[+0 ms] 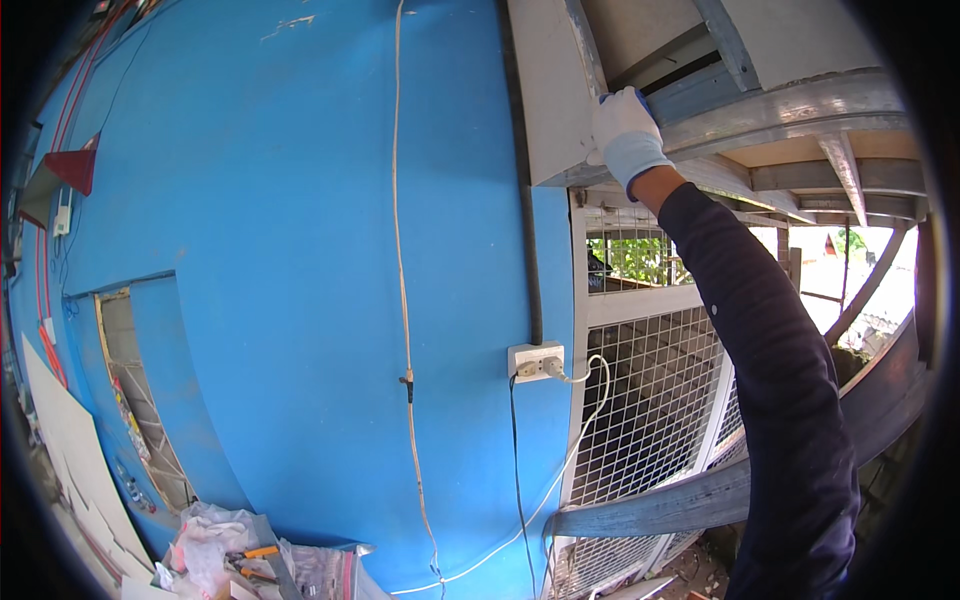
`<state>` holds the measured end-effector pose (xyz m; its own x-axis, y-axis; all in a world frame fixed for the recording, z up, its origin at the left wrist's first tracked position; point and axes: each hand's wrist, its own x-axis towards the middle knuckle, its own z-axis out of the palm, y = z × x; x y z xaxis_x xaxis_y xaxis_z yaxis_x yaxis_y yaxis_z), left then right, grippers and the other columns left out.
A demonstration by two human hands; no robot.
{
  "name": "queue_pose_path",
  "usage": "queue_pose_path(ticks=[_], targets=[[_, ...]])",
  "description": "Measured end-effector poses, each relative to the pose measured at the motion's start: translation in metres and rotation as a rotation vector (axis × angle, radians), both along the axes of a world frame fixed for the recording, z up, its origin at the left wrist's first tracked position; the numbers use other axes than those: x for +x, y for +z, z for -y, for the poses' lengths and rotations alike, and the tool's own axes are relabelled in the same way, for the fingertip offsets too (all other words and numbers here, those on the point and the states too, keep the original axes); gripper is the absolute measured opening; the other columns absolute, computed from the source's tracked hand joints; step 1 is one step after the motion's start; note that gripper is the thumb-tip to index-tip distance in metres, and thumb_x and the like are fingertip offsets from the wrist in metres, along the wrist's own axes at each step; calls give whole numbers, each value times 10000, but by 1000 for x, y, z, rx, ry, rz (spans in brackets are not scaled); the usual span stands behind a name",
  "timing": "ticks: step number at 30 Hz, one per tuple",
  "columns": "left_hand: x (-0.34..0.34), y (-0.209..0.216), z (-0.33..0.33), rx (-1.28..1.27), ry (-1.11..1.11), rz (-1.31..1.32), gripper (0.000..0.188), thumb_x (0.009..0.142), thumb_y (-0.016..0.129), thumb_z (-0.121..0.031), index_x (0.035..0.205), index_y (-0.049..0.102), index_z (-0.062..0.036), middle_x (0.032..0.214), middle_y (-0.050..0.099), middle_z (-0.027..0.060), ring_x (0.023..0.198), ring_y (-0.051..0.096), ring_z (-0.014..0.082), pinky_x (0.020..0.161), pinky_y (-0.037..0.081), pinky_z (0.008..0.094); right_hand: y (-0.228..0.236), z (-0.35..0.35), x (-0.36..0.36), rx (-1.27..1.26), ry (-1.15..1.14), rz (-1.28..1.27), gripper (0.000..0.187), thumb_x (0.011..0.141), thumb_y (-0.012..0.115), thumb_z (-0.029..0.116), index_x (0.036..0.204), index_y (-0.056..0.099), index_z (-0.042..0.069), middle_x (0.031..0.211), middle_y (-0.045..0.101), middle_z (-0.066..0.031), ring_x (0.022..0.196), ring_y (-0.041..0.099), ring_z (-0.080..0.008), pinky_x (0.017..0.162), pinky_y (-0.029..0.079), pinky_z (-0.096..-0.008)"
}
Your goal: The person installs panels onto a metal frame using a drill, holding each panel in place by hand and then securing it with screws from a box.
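My right hand (626,132), in a white glove with blue at the fingers and cuff, is raised to the upper right on a dark-sleeved arm. Its fingers are curled closed at the lower end of a narrow grey strip (586,48), beside a pale panel (552,90). What lies inside the fingers is hidden. Just right of the glove runs a grey metal beam (790,108), part of an overhead frame. My left hand is out of view.
A blue wall (300,220) fills the left and middle. A white socket box (536,361) with plugged cables and a hanging cord (402,250) are on it. Wire mesh (650,390) and a slanting grey beam (660,505) stand right. Plastic bags (205,545) and orange-handled tools (260,552) lie lower left.
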<state>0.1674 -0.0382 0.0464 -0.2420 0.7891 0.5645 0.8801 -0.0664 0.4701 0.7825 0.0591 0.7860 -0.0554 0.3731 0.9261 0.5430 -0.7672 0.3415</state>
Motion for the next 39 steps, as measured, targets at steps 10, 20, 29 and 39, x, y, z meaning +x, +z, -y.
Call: queue_pose_path(ticks=[10, 20, 29, 39], targets=[[8, -10, -9, 8, -3, -5, 216, 947, 642, -259, 997, 798, -119, 976, 778, 160, 893, 734, 365, 814, 580, 484, 5, 4, 1, -17, -94, 76, 741, 766, 846, 637, 1224, 697, 73, 1087, 764, -93, 1049, 734, -269, 930, 477, -376], [1, -22, -8, 22, 5, -27, 222, 958, 637, -266, 1004, 799, -121, 981, 780, 153, 896, 732, 362, 810, 582, 479, 2, 12, -16, -32, -109, 91, 753, 769, 856, 610, 1259, 672, 68, 1101, 762, -102, 1068, 730, -278, 941, 475, -380], [1, -26, -11, -6, -1, 5, 242, 964, 633, -277, 1018, 800, -110, 991, 785, 160, 908, 743, 357, 814, 585, 485, 7, 0, -3, 5, -79, 93, 742, 786, 849, 594, 1270, 661, 63, 1113, 764, -101, 1071, 730, -275, 943, 472, -381], [-2, -34, -9, 35, 15, -21, 242, 959, 624, -272, 1019, 800, -117, 1000, 783, 157, 921, 739, 363, 831, 583, 486, 4, 7, -16, -59, -101, 94, 308, 1049, 544, 206, 1227, 750, 63, 1155, 764, -117, 1121, 700, -300, 967, 488, -388]])
